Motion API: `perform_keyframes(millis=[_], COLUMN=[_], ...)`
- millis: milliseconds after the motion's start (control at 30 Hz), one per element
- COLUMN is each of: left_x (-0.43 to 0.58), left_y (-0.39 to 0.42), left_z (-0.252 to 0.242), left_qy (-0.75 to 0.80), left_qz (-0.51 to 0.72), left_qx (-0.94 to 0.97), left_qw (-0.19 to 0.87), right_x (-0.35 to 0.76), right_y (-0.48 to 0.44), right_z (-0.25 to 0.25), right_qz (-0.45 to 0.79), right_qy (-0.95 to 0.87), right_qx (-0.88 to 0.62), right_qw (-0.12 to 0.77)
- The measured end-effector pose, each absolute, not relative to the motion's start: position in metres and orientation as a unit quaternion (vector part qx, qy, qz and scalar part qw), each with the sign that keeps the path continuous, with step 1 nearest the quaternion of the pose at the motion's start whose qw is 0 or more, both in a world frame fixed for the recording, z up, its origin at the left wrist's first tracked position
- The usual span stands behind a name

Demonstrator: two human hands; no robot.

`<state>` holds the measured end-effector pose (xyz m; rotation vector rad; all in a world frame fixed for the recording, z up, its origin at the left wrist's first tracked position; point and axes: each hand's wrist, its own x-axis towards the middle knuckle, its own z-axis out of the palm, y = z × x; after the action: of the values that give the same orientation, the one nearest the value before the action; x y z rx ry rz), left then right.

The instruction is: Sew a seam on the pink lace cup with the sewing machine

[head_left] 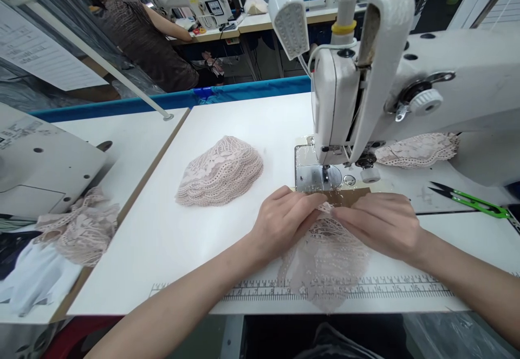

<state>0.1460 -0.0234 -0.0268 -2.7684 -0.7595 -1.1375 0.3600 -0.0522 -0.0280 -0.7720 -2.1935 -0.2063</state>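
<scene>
Just in front of the needle plate of a white sewing machine, a piece of sheer pink lace hangs from both hands toward the table's front edge. My left hand pinches its upper edge from the left, fingers closed. My right hand grips the same edge from the right, its fingertips close to the left ones. The lace lies over a printed ruler strip. A stack of scalloped lace pieces rests on the white table to the left.
Green-handled snips lie at the right. More lace sits behind the needle area, under the machine arm. Another machine and a lace bundle are at left. A person sits beyond the blue-edged table.
</scene>
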Motion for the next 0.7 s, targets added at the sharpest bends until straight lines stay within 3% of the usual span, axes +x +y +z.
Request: perform_keyframes(millis=[333, 433, 533, 600, 633, 700], left_x=[0.147, 0.147, 0.147, 0.148, 0.149, 0.152], left_y=[-0.027, -0.032, -0.036, -0.038, -0.038, -0.036], left_z=[-0.025, -0.016, -0.004, -0.002, -0.003, -0.01], left_qy=[-0.263, -0.258, -0.214, -0.2, -0.211, -0.266], left_qz=[-0.368, -0.321, -0.186, -0.119, -0.116, -0.161], left_qx=[-0.891, -0.896, -0.849, -0.792, -0.786, -0.828], left_qw=[-0.044, -0.167, -0.445, -0.564, -0.569, -0.467], right_x=[0.365, 0.368, 0.372, 0.373, 0.373, 0.371], right_y=[-0.054, -0.057, -0.06, -0.059, -0.057, -0.052], right_z=[-0.015, -0.003, 0.014, 0.021, 0.021, 0.015], right_qz=[-0.142, 0.003, 0.291, 0.411, 0.433, 0.416], right_qy=[-0.899, -0.899, -0.851, -0.804, -0.788, -0.777], right_qx=[-0.225, -0.278, -0.343, -0.377, -0.393, -0.428], right_qw=[0.349, 0.338, 0.269, 0.208, 0.193, 0.2])
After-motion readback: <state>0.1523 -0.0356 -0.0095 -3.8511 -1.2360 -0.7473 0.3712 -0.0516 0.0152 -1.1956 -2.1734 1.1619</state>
